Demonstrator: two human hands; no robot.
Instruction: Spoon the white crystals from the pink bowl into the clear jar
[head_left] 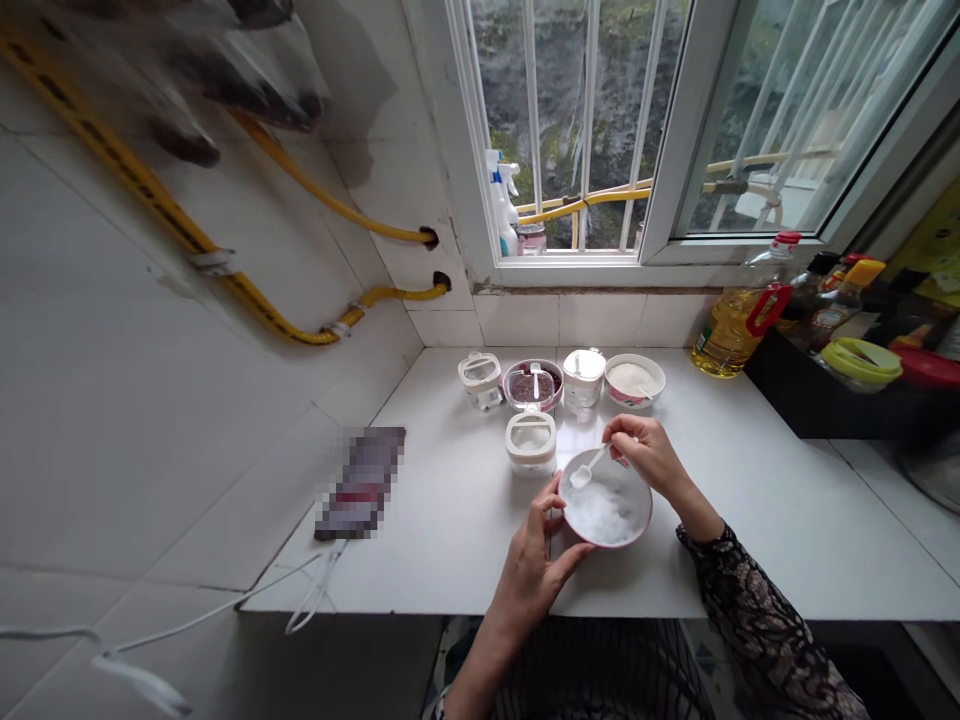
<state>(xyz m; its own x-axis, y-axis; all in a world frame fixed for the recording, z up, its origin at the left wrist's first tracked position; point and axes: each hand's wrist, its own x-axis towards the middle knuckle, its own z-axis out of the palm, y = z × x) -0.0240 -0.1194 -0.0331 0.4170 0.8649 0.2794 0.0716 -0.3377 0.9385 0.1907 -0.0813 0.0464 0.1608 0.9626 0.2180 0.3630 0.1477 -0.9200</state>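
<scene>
My left hand grips the near left rim of a bowl, thumb below and fingers along its side. Inside the bowl lies a white, grainy heap. Between the fingertips of my right hand is a small white spoon, its scoop over the far left part of the bowl. A square clear jar with a pale lid frame stands just behind the bowl. Farther back are two more jars, a bowl of dark red grains and a bowl of off-white grains.
A pixelated dark flat object with a white cable lies at the left edge. An oil bottle and a black box of bottles stand at the right. Behind is a barred window; yellow pipes run along the wall.
</scene>
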